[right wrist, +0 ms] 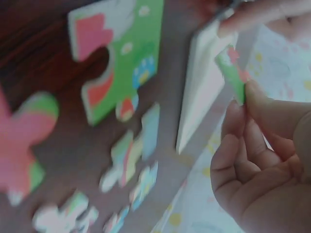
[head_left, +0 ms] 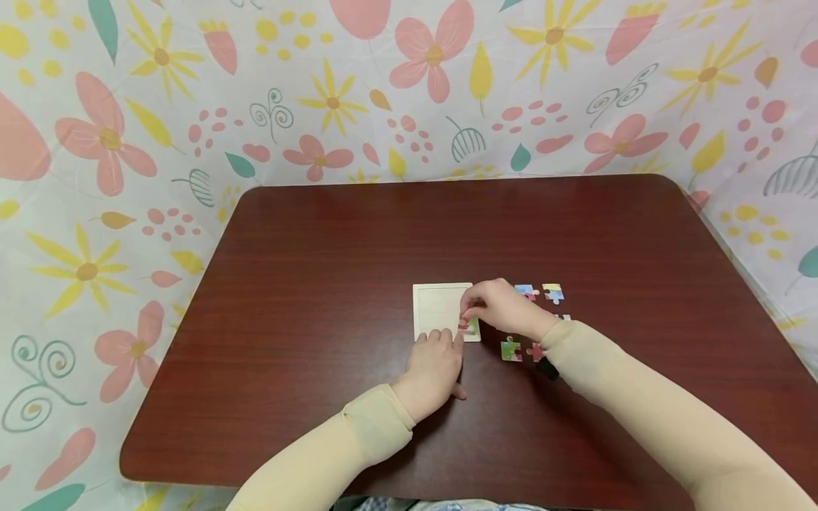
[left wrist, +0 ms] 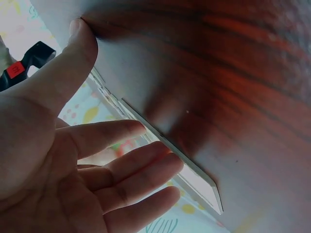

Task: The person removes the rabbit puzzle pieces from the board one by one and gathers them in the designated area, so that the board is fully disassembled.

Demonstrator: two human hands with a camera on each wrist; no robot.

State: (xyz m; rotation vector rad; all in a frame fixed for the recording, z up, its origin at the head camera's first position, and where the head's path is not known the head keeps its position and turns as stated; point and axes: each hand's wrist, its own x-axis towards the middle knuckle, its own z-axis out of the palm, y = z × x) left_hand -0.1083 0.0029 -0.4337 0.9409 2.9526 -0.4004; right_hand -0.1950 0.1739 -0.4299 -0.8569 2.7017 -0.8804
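A pale square puzzle tray [head_left: 437,301] lies flat on the table, its left and upper parts bare. My right hand [head_left: 501,305] is over the tray's right side and pinches a green and red jigsaw piece [right wrist: 232,73] between thumb and fingers. In the head view, that piece shows by the tray's lower right corner. My left hand [head_left: 436,365] is at the tray's near edge. Its fingers [left wrist: 141,172] are fairly straight and reach over the rim, while the thumb [left wrist: 80,46] stands apart, its tip at the table.
Several loose jigsaw pieces lie right of the tray, among them a green one [head_left: 511,350] and a blue and yellow one [head_left: 553,292]. My right forearm partly covers them. The dark wooden table [head_left: 307,284] meets a flower-patterned cloth [head_left: 383,92] at its far edge.
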